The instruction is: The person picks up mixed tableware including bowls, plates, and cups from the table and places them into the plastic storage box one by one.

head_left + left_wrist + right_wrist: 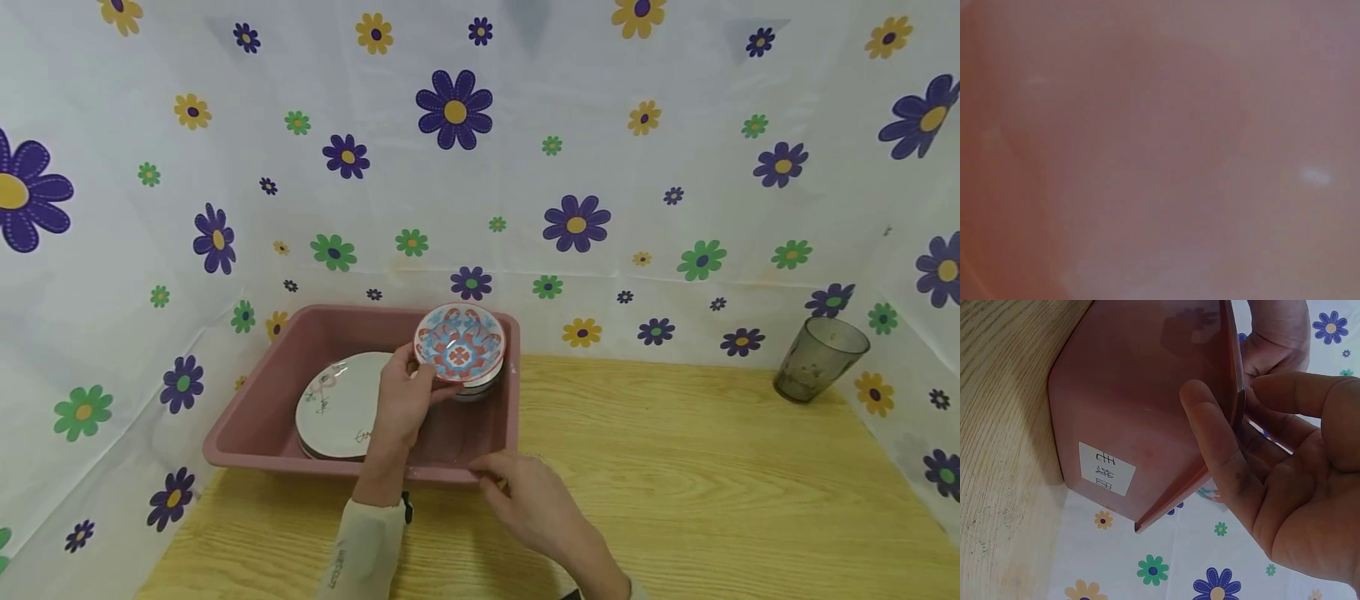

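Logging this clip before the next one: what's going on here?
A person works at a pink tub on a wooden table. The left hand grips a patterned bowl by its rim, over a second bowl inside the tub. White plates lie stacked in the tub beside it. The right hand pinches the tub's near rim, thumb outside and fingers inside. A dark tumbler stands apart at the table's far right.
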Tool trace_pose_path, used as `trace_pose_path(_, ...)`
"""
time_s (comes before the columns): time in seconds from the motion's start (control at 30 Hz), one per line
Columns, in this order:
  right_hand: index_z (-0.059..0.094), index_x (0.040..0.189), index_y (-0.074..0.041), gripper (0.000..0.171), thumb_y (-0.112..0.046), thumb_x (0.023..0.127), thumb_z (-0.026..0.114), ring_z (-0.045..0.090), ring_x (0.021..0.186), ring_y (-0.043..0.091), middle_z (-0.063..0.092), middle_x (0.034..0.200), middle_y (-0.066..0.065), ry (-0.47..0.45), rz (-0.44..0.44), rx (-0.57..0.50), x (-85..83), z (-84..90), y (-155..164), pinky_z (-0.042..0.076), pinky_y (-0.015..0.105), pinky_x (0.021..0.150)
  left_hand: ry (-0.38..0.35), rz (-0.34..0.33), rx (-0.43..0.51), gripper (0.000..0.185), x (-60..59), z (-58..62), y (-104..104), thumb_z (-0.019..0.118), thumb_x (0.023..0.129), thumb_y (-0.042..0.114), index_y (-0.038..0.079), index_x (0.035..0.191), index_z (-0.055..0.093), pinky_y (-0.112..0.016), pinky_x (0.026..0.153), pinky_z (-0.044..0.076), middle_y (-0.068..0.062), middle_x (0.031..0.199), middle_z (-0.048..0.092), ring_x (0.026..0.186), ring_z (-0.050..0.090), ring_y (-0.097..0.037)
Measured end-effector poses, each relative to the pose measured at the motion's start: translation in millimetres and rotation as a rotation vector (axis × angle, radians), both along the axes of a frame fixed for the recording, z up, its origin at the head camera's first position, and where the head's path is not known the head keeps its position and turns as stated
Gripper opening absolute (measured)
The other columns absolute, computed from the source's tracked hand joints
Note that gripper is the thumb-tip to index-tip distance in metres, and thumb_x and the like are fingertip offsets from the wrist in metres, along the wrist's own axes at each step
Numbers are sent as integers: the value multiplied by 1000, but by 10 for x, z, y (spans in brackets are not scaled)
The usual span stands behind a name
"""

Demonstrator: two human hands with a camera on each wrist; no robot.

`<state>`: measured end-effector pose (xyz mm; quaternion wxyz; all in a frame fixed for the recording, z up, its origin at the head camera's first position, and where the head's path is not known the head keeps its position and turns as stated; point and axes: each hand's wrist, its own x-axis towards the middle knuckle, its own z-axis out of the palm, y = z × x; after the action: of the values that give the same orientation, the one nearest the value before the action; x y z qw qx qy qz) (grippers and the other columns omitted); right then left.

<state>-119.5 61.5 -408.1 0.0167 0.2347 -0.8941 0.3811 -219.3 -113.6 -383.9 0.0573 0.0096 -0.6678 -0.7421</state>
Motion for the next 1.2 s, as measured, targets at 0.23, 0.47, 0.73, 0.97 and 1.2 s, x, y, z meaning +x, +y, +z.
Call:
trace_pose_path(0.23,74,110,-11,19,-9,96,61,61,81,3,72,103,-1,13,13,-24,10,-3,-16,51,21,68,12,53,-115,49,-21,-69,-13,41,96,-3,-8,144,36,-31,71,59,-30,126,47,96,67,-41)
trace_pose_path(0.47,74,110,-9,19,-7,95,61,62,82,5,72,103,1,13,17,-35,15,-8,-29,52,22,69,1,76,-203,48,-55,-128,-24,47,95,-2,-8,142,40,-27,66,59,-30,129,49,84,70,-31)
trace_pose_path(0.73,74,109,-9,19,-8,95,61,61,82,4,72,102,0,14,30,-28,12,-27,-44,51,22,70,-63,74,-256,49,-91,-170,-57,46,95,-2,-7,143,39,-28,67,59,-28,130,51,91,70,-36)
trace_pose_path(0.97,74,110,-10,20,-8,95,61,59,81,3,72,103,0,7,27,-28,0,-24,-36,50,22,68,-114,52,-294,51,-191,-157,-45,45,93,-3,-7,143,38,-26,68,59,-26,126,53,92,70,-33)
trace_pose_path(1.2,74,110,-9,20,-8,94,62,59,79,6,72,102,2,54,23,-9,2,-17,-6,50,24,67,-138,39,-292,47,-248,-180,-2,45,94,-3,-8,140,40,-27,67,59,-27,119,58,83,71,-26)
